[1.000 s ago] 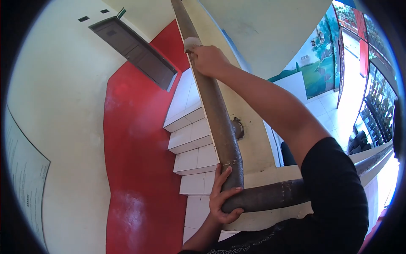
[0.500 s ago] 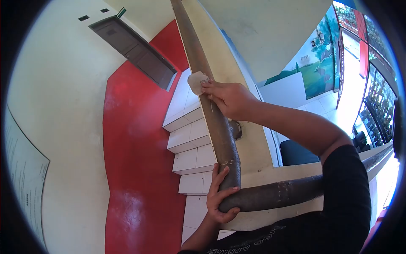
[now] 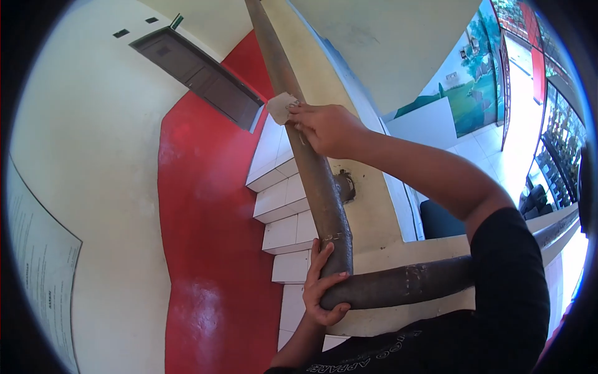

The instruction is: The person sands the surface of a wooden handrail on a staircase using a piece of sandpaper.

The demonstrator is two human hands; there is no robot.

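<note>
A brown metal handrail (image 3: pixel 317 187) slopes up through the middle of the head view and bends at its lower end into a second pipe running right. My right hand (image 3: pixel 329 129) is closed on a ragged pale piece of sandpaper (image 3: pixel 282 108) with printing on its back, pressed against the upper rail. My palm and part of the sheet are hidden. Lower down, my left hand (image 3: pixel 324 292) wraps round the bend of the handrail, its thumb and fingers on either side. A short bracket (image 3: pixel 344 187) joins the rail to the cream wall, where the plaster is chipped.
White tiled steps (image 3: pixel 280 202) rise left of the rail beside a red-painted wall (image 3: pixel 212 206). A grey door (image 3: pixel 199 78) stands at the top. Printed paper (image 3: pixel 43 274) hangs on the far-left wall. On the right are a painted mural (image 3: pixel 476 93) and a dark seat (image 3: pixel 439 218).
My right hand has slid a little up the rail with the sandpaper. My left hand stays on the bend. The whole view has shifted slightly.
</note>
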